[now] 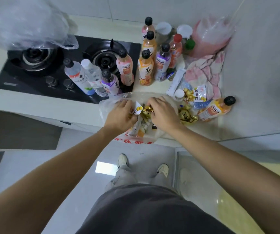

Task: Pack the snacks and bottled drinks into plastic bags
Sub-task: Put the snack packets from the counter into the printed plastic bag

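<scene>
A clear plastic bag (161, 105) with red print lies open at the counter's front edge, with snack packets inside. My left hand (121, 114) grips a white snack packet (137, 109) at the bag's mouth. My right hand (162, 112) pinches gold-wrapped snacks (146, 111) over the same opening. More gold snacks (186, 116) and a blue-white packet (199, 97) lie just right of the bag. An orange drink bottle (215, 109) lies on its side at the far right. Several upright bottles (146, 70) stand behind the bag.
A black gas hob (34, 71) fills the left counter, and three bottles (92, 78) stand on its front right corner. A crumpled clear bag (26, 22) sits at the back left. A pink cloth (208, 71) and pink bags (210, 36) fill the back right corner.
</scene>
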### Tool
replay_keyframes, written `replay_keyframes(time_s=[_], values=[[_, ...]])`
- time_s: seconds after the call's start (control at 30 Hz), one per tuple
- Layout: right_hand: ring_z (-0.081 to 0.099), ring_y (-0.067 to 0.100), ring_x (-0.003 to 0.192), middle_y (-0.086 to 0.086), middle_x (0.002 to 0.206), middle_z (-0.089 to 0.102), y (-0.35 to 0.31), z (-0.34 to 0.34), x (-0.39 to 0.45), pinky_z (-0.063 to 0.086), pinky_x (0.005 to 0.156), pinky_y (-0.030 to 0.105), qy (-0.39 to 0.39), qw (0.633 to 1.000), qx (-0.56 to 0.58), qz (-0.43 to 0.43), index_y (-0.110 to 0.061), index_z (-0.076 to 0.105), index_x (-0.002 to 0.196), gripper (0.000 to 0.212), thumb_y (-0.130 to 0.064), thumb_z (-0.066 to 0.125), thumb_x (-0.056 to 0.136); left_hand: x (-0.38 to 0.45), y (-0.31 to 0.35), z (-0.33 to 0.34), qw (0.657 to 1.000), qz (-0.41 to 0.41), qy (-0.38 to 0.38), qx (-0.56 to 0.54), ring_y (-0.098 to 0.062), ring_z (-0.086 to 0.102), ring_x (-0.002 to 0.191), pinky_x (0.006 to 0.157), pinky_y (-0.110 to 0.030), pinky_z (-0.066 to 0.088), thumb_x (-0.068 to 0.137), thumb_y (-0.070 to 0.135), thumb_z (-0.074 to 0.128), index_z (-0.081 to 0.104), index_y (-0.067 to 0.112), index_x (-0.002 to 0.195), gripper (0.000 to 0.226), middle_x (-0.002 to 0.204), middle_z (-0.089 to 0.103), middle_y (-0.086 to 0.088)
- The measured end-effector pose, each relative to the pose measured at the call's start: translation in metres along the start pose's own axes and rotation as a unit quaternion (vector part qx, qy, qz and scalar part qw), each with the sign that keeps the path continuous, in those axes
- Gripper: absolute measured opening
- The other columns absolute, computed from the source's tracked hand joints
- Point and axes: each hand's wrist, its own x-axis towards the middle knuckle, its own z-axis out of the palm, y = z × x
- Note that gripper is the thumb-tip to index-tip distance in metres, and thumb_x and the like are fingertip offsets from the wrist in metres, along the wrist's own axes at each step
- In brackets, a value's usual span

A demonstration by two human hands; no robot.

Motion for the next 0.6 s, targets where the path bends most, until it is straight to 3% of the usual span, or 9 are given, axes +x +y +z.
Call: replay_keyframes(time_s=[0.07, 0.2, 0.3, 0.4, 0.47, 0.6], values=[[0.055, 0.029, 0.092, 0.006, 0.089, 0.065, -0.005, 0.009, 0.004, 0.038, 0.066, 0.034, -0.017, 1.0, -0.006, -0.004, -0.01, 0.055, 0.098, 0.032, 0.011, 0.062, 0.075, -0.006, -0.009, 0.004, 0.999, -0.032, -0.019, 0.01, -0.029, 0.05, 0.113, 0.075, -0.039, 0.05, 0.087, 0.035, 0.064, 0.051, 0.015, 0.11, 0.033, 0.119, 0.056, -0.007], [0.055, 0.031, 0.095, 0.008, 0.092, 0.065, -0.005, 0.02, 0.019, 0.049, 0.072, 0.042, -0.014, 0.999, -0.042, 0.024, -0.01, 0.054, 0.099, 0.035, 0.014, 0.06, 0.074, -0.006, -0.021, 0.011, 0.997, -0.074, -0.028, 0.017, -0.033, 0.051, 0.113, 0.077, -0.042, 0.048, 0.089, 0.034, 0.065, 0.051, 0.012, 0.123, 0.042, 0.123, 0.054, -0.011], [0.054, 0.029, 0.102, 0.007, 0.101, 0.066, -0.004, 0.025, 0.031, 0.049, 0.074, 0.039, -0.013, 0.998, -0.038, 0.049, -0.011, 0.055, 0.102, 0.034, 0.012, 0.06, 0.078, 0.003, -0.022, 0.012, 0.996, -0.076, -0.03, 0.021, -0.034, 0.05, 0.119, 0.083, -0.043, 0.049, 0.092, 0.025, 0.061, 0.051, 0.012, 0.13, 0.042, 0.133, 0.052, -0.013], [0.053, 0.028, 0.111, 0.005, 0.111, 0.066, -0.003, 0.029, 0.035, 0.052, 0.082, 0.041, -0.064, 0.997, -0.031, 0.039, -0.013, 0.057, 0.11, 0.03, -0.008, 0.073, 0.085, 0.01, -0.019, 0.009, 0.997, -0.065, -0.024, 0.03, -0.035, 0.05, 0.121, 0.084, -0.045, 0.052, 0.094, 0.015, 0.054, 0.054, 0.01, 0.127, 0.034, 0.137, 0.05, -0.014], [0.052, 0.028, 0.118, 0.004, 0.118, 0.065, 0.0, 0.03, 0.033, 0.053, 0.089, 0.045, -0.096, 0.994, -0.037, 0.037, -0.014, 0.058, 0.118, 0.041, -0.026, 0.08, 0.085, 0.01, -0.018, 0.007, 0.998, -0.054, -0.02, 0.039, -0.035, 0.051, 0.119, 0.08, -0.045, 0.053, 0.092, 0.012, 0.054, 0.055, 0.009, 0.123, 0.03, 0.136, 0.05, -0.013], [0.051, 0.027, 0.123, 0.004, 0.125, 0.062, 0.006, 0.026, 0.025, 0.051, 0.097, 0.044, -0.079, 0.996, -0.035, 0.037, -0.015, 0.06, 0.128, 0.048, -0.031, 0.076, 0.086, 0.004, -0.018, 0.003, 0.999, -0.017, -0.012, 0.042, -0.033, 0.052, 0.114, 0.081, -0.045, 0.054, 0.091, 0.014, 0.058, 0.056, 0.01, 0.124, 0.034, 0.131, 0.054, -0.012]])
